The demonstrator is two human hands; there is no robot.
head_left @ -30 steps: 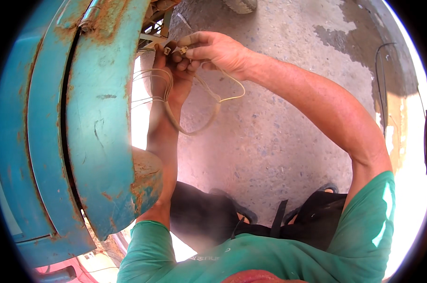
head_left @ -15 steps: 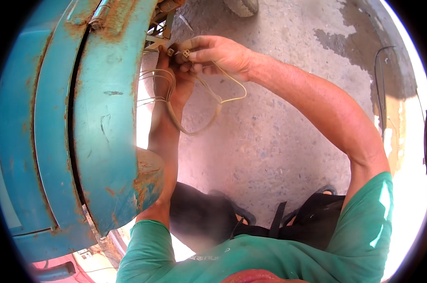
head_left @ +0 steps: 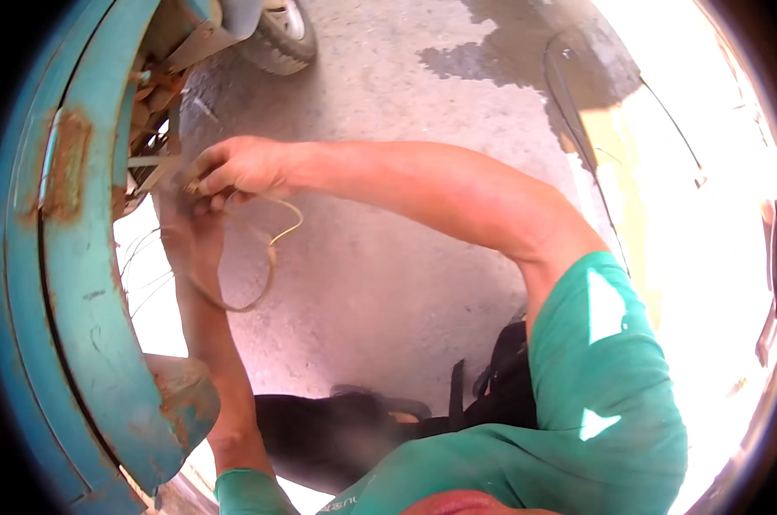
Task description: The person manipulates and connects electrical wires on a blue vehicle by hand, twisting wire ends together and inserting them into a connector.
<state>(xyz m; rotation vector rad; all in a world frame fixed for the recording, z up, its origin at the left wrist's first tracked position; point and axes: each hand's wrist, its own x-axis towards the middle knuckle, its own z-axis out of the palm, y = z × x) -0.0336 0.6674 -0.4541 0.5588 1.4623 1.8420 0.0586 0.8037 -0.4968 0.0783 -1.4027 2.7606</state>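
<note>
My right hand (head_left: 238,167) reaches across to the left and pinches the end of a thin tan wire (head_left: 264,257) beside a rusty teal metal panel (head_left: 71,283). The wire hangs down in a loop under both hands. My left hand (head_left: 187,227) comes up from below along the panel's edge and meets the right hand at the same spot; its fingers are in shadow and partly hidden by the right hand. Several thin wires and rusty brackets (head_left: 152,163) sit just behind the panel where the hands meet.
The ground is grey concrete (head_left: 380,283) with a dark wet patch (head_left: 508,51) at the top. A small tyre (head_left: 277,39) stands at the upper middle. Black sandals (head_left: 388,412) show below. A dark cable (head_left: 577,120) curves at the upper right.
The view has shifted, so the hands now sit lower in the picture and a tyre has come into view at the top. Both hands stay together on the wire at the panel's edge.
</note>
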